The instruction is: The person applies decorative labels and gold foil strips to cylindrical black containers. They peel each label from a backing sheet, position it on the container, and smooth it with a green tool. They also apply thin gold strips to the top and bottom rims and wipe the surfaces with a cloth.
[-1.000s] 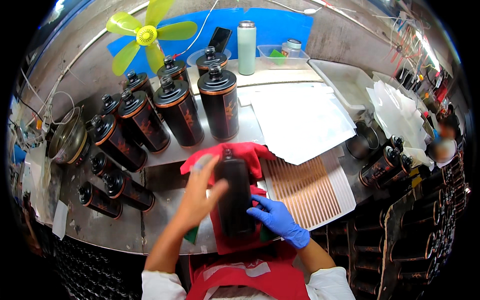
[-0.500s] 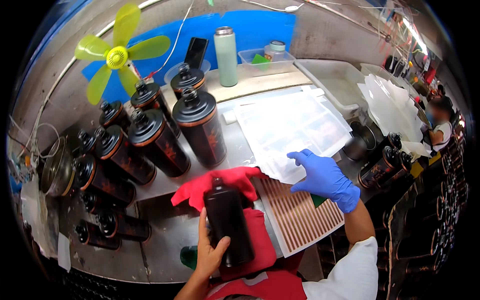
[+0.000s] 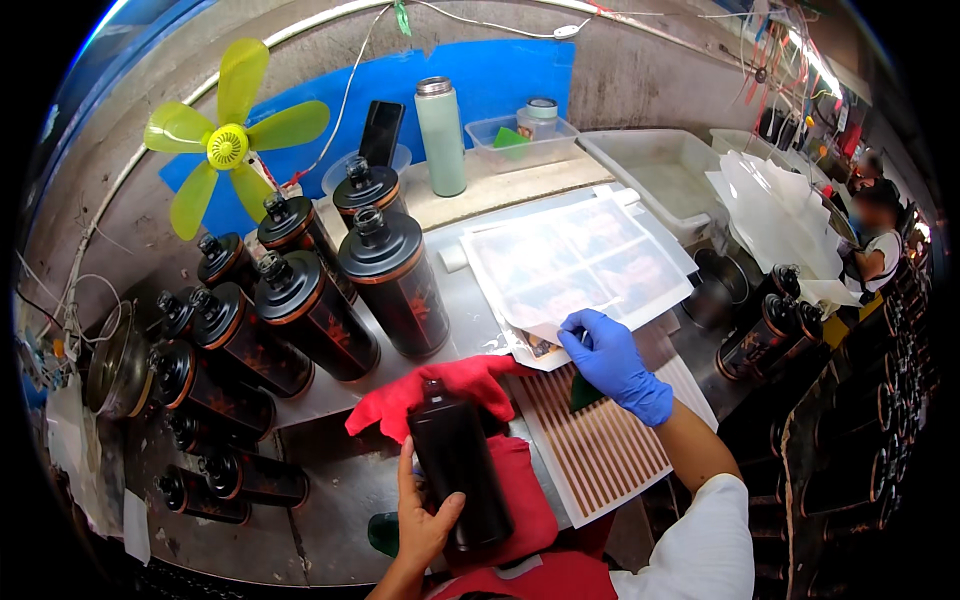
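My bare left hand [image 3: 425, 525] is closed round the lower side of a plain black bottle [image 3: 458, 465], which leans over a red cloth [image 3: 400, 395]. In a blue glove, my right hand [image 3: 612, 362] pinches the near edge of a translucent white sheet [image 3: 580, 255] printed with pictures in panels. That edge curls up at the fingertips, and a strip of dark, coloured print shows beneath. Under the gloved wrist lies a sheet with brown stripes [image 3: 600, 450]. A dark green piece [image 3: 585, 392] rests on the stripes, partly covered by the hand.
Several decorated black bottles [image 3: 400, 290] crowd the table's left side. A yellow-green fan [image 3: 228, 147], a phone [image 3: 381, 133] and a pale green flask [image 3: 440, 140] stand behind. At the right are a water-filled tub [image 3: 655, 175], a dark pot [image 3: 718, 285] and more bottles [image 3: 765, 335]. Another person [image 3: 880, 245] sits far right.
My right hand has come to the sheet's near edge, and its spread fingers have closed on it. The left hand still holds the black bottle. The whole view has shifted slightly.
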Action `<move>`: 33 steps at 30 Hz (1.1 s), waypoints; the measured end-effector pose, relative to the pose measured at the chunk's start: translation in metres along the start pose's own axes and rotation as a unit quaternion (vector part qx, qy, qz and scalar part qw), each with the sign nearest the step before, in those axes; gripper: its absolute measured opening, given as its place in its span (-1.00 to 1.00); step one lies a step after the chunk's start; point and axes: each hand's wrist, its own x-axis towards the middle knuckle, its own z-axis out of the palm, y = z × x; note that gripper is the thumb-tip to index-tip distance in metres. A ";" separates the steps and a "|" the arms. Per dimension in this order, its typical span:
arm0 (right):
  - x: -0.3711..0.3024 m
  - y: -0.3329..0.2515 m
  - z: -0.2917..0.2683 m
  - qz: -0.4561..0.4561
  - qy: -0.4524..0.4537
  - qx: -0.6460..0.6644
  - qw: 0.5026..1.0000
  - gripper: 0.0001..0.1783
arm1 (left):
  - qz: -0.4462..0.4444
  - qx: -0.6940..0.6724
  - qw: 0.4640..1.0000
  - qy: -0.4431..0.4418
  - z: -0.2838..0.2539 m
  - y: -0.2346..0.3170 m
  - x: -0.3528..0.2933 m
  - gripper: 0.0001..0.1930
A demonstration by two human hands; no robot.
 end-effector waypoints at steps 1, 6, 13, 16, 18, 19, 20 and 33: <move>0.001 0.002 0.002 -0.008 -0.004 0.007 1.000 -0.86 | 0.001 0.000 1.000 -0.002 0.000 0.000 0.000 -0.07; -0.002 0.017 0.013 -0.144 -0.051 -0.049 0.987 -0.82 | 0.002 -0.001 1.000 -0.003 0.001 0.003 -0.001 -0.07; 0.021 0.036 -0.012 0.175 -0.061 0.165 0.969 -0.78 | -0.015 0.009 1.000 -0.012 0.005 0.009 -0.002 -0.10; 0.033 0.045 -0.019 0.163 -0.001 0.138 0.977 -0.78 | -0.012 0.010 1.000 -0.018 0.000 0.005 -0.001 -0.08; 0.044 0.038 -0.029 0.169 0.028 0.092 0.981 -0.74 | -0.008 0.013 1.000 -0.019 -0.002 0.005 -0.001 -0.07; 0.051 0.036 -0.034 0.171 0.043 0.069 0.982 -0.72 | -0.007 0.016 1.000 -0.019 -0.001 0.008 0.000 -0.07; 0.058 0.046 -0.039 0.119 0.077 -0.001 0.990 -0.71 | -0.005 0.019 1.000 -0.022 0.000 0.010 0.001 -0.07; 0.015 0.138 -0.153 0.185 0.204 -0.129 0.953 -0.75 | 0.009 0.017 1.000 -0.024 -0.005 -0.002 -0.001 -0.08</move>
